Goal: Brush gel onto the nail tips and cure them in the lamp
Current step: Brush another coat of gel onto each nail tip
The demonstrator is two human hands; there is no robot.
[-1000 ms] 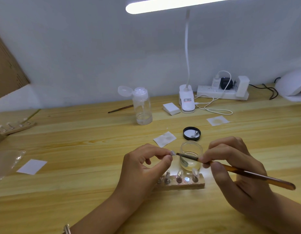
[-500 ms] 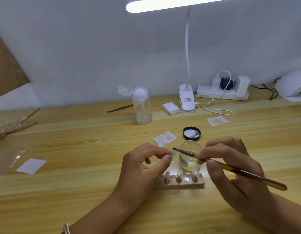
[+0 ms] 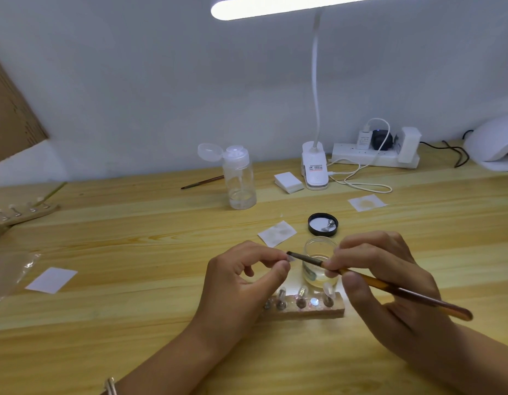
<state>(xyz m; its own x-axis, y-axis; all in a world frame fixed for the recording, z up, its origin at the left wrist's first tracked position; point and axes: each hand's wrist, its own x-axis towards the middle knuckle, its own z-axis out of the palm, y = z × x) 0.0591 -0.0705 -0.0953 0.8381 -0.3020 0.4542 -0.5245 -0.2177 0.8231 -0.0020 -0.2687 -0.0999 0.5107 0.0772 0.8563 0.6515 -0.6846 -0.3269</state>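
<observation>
Since the earlier frames the brush (image 3: 369,280) has slid left, and its bristle end now meets the nail tip (image 3: 292,258). I note the left hand (image 3: 241,277) pinches that tip between thumb and forefinger, other fingers curled, just left of the open gel jar (image 3: 318,252). The right hand (image 3: 384,269) grips the brush pen-fashion near the ferrule.

Risks, in my judgement:
- The tip is small, so brush pressure could twist or flick it out of the pinch.
- Gel could run onto the pinching fingers.
- The right knuckles sit close to the jar and could knock it.
- A dropped wrist could disturb the wooden holder (image 3: 318,310), just nearer than the hands.

The curing lamp (image 3: 495,141) stands far right, well apart.
</observation>
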